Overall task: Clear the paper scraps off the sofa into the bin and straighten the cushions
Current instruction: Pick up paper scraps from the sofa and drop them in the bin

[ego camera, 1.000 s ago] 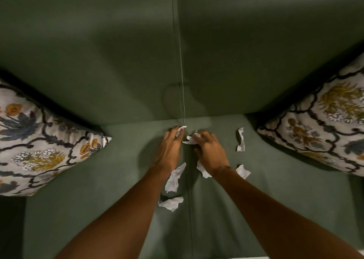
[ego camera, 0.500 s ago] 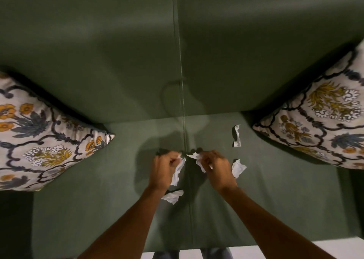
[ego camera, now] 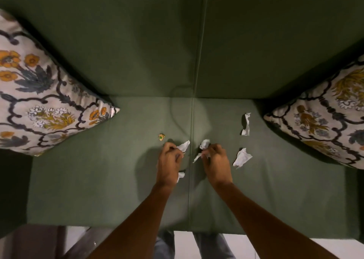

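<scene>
My left hand (ego camera: 169, 163) is closed around a white paper scrap (ego camera: 184, 146) that sticks out past the fingers. My right hand (ego camera: 215, 161) grips crumpled white scraps (ego camera: 204, 144) just right of the seat seam. Another scrap (ego camera: 180, 175) peeks out under my left hand. Two loose scraps lie on the green sofa seat (ego camera: 98, 180) to the right: a flat one (ego camera: 242, 157) and a twisted one (ego camera: 246, 123). A floral cushion (ego camera: 39, 93) leans at the left, and a second floral cushion (ego camera: 325, 124) leans at the right.
A tiny yellow and green bit (ego camera: 161, 137) lies on the seat left of my hands. The sofa's front edge runs along the bottom, with pale floor (ego camera: 275, 247) and my legs below it. A dark piece of furniture (ego camera: 35, 241) stands at the bottom left. No bin is in view.
Both hands have drawn back from the backrest crease toward the seat's middle, closing on scraps. The view has pulled back, showing the sofa's front edge and a small yellow bit.
</scene>
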`<state>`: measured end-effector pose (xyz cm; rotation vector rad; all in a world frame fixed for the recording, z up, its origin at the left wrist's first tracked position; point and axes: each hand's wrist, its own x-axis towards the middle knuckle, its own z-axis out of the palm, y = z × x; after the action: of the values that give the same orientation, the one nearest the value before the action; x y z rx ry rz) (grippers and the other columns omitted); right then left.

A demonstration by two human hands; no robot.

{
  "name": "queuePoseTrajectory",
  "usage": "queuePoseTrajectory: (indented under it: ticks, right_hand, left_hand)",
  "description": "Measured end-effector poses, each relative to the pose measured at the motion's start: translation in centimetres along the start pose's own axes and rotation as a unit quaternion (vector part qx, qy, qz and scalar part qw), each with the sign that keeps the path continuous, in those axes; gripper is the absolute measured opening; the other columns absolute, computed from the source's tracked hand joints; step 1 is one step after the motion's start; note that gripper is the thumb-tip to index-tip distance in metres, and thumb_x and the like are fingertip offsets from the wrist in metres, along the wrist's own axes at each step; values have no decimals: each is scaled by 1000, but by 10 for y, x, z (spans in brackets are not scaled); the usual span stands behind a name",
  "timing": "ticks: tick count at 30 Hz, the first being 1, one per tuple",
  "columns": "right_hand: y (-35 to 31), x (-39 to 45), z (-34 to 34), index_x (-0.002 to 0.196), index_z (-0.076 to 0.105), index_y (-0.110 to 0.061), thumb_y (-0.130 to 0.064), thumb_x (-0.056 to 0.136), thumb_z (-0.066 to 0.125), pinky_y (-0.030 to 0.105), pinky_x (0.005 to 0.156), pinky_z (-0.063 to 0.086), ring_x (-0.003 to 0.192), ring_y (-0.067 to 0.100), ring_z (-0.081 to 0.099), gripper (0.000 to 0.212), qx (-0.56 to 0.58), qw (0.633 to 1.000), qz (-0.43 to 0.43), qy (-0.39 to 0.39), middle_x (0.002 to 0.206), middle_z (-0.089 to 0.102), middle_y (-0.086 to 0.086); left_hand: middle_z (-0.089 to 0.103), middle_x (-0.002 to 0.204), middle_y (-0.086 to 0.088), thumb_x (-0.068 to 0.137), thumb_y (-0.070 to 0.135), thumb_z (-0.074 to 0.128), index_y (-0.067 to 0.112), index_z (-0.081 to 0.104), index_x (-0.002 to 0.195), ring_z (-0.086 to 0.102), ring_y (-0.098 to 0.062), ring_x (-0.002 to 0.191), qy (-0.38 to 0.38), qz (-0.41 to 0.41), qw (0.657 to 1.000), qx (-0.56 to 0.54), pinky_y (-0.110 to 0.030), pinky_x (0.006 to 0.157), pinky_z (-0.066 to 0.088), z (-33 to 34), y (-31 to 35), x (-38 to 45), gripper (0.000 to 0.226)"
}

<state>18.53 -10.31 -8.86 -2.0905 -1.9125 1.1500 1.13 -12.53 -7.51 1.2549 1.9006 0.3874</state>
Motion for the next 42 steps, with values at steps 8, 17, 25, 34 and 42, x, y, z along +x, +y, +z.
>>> queuePoseTrajectory:
  ticks: [8, 17, 25, 34, 42]
  right_hand:
    - [-18, -6, 4, 110, 77, -14, -13, 103, 67, 49, 87, 62, 93, 37, 77, 13, 78, 996, -41, 5, 113, 78, 15]
    - [-100, -29, 53, 111, 82, -16, -13, 98, 74, 45, 85, 64, 87, 27, 79, 15, 81, 989, -113, -51, 103, 82, 11]
    - [-189, -111, 153, 108, 83, -11, -9, 98, 73, 44, 86, 63, 93, 31, 79, 14, 16, 972, -202, -119, 107, 82, 13]
    - [-234, -245, 283, 96, 80, -12, -4, 97, 72, 43, 73, 63, 77, 23, 75, 12, 39, 951, -237, -194, 98, 80, 7]
    - [-243, -338, 407, 89, 81, -12, -4, 93, 71, 37, 77, 61, 85, 25, 73, 14, -19, 917, -279, -284, 95, 79, 9]
  left_hand:
    - [71, 72, -12, 79, -10, 80, 2, 72, 73, 67, -32, 65, 141, -61, 987, -44, -44, 61, 58, -12, -10, -14, 15]
    - [75, 87, -14, 86, -7, 77, 4, 82, 89, 64, -24, 74, 225, -114, 963, -94, -38, 73, 54, -59, -65, -65, 12]
    - [73, 103, -9, 99, 6, 71, 8, 81, 101, 69, -21, 83, 331, -225, 898, -182, -17, 77, 51, -108, -175, -154, 11]
    - [78, 95, -11, 94, 1, 73, 9, 80, 97, 71, -17, 78, 414, -329, 833, -162, 1, 70, 45, -144, -321, -280, 10]
    - [82, 91, -17, 86, -3, 77, 9, 83, 90, 76, -39, 86, 464, -480, 711, -219, -31, 77, 52, -126, -450, -391, 14]
